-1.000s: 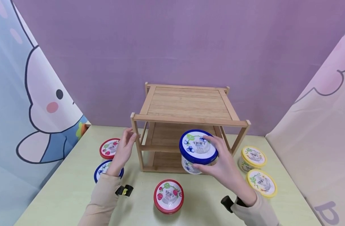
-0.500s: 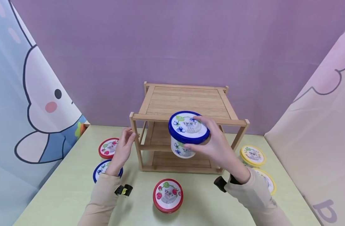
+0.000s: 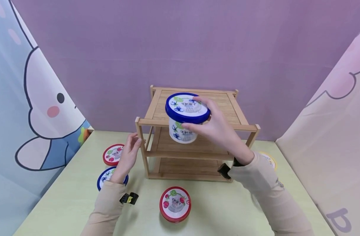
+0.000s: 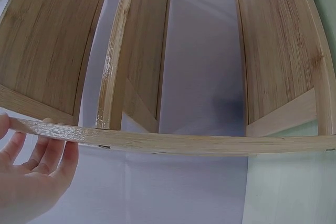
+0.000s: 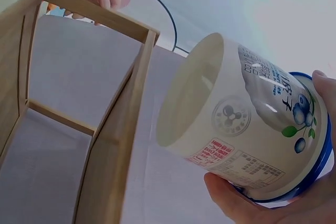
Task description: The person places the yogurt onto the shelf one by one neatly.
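Note:
My right hand (image 3: 216, 132) holds a tub (image 3: 177, 131) with a blue lid and blueberry pictures, thumb and fingers around its lid. The tub is in the air before the front rail of a wooden shelf rack (image 3: 227, 106), its lid overlapping the top board from the head view. In the right wrist view, the tub (image 5: 236, 119) tilts across the picture with its underside showing. My left hand (image 3: 129, 159) grips the rack's front left post; the left wrist view shows the post (image 4: 173, 144) between thumb and fingers.
A red-lidded tub (image 3: 175, 205) stands in front of the rack. To the left are another red-lidded tub (image 3: 111, 155) and a blue-lidded one (image 3: 104, 178), partly behind my left arm. A yellow-lidded tub (image 3: 271, 160) shows beyond my right sleeve. Purple cloth (image 3: 191, 46) hangs behind.
My right hand has raised the blue-lidded tub up and to the left, from the lower shelves to the top rail's height. My left hand has stayed on the post.

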A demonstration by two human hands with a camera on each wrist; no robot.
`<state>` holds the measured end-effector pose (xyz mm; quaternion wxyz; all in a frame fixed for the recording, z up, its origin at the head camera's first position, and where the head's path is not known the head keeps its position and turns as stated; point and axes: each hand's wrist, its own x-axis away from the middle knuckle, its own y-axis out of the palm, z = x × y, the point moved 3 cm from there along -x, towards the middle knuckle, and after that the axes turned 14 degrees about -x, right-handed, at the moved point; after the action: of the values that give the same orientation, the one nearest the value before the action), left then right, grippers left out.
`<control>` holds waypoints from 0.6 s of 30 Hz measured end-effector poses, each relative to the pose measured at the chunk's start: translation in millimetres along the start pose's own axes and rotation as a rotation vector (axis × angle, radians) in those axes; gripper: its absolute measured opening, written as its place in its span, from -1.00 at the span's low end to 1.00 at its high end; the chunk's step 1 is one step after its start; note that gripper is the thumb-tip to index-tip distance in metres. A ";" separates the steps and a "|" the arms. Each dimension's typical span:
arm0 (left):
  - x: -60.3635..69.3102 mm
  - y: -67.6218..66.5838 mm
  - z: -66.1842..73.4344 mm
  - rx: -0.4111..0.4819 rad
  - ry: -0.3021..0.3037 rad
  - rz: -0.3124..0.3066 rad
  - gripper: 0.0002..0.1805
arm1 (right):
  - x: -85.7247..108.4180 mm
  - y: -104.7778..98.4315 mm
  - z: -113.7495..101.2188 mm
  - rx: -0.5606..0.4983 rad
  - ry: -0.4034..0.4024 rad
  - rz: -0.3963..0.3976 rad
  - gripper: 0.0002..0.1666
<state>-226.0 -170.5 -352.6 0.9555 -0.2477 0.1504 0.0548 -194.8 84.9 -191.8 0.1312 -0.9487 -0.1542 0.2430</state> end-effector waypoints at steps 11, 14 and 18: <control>-0.1 0.4 2.0 0.011 0.018 -0.004 -0.61 | -37.8 3.1 -10.2 0.043 0.062 0.050 -0.07; -0.2 0.6 1.9 0.008 0.020 -0.005 -0.61 | -46.5 5.3 -10.8 0.067 0.108 0.066 -0.04; 0.8 0.1 1.0 0.005 0.013 -0.007 -0.61 | -57.4 9.8 -9.3 0.067 0.151 0.078 -0.01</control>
<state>-224.9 -169.9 -352.0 0.9553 -0.2463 0.1558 0.0493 -235.8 53.8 -163.0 0.1646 -0.9646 -0.0988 0.1809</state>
